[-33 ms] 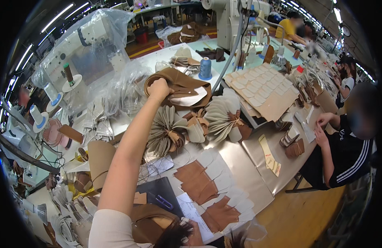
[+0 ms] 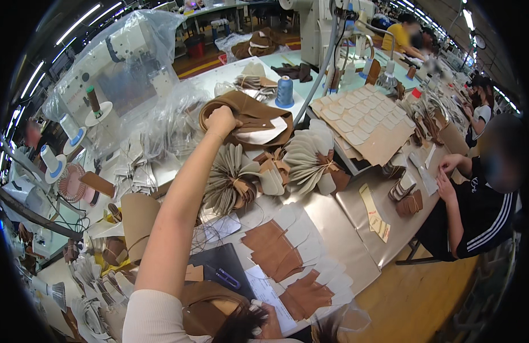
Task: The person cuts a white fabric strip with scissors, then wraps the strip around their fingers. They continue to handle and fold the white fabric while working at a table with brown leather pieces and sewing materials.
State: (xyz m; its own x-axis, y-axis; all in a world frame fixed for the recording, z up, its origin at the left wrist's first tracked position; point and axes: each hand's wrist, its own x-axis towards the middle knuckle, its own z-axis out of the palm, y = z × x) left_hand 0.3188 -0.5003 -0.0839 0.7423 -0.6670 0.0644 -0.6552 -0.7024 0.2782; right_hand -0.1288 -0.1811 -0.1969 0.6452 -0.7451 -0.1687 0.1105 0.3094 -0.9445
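My left hand reaches far across the table, its fingers closed on the edge of a folded brown fabric piece with a white patch on it. My right hand is low at the bottom edge, partly covered by dark hair, so its fingers are hidden. A second folded brown piece lies left of that hand. Closer than the held piece sit fanned, tied bundles of grey-beige cut pieces and another such bundle. Overlapping brown panels on pale backing lie right of a dark folder.
A blue thread cone stands behind the bundles. A plastic-covered sewing machine is at the far left. To the right, a board carries rows of beige pieces. A co-worker sits at the table's right side, handling small pieces.
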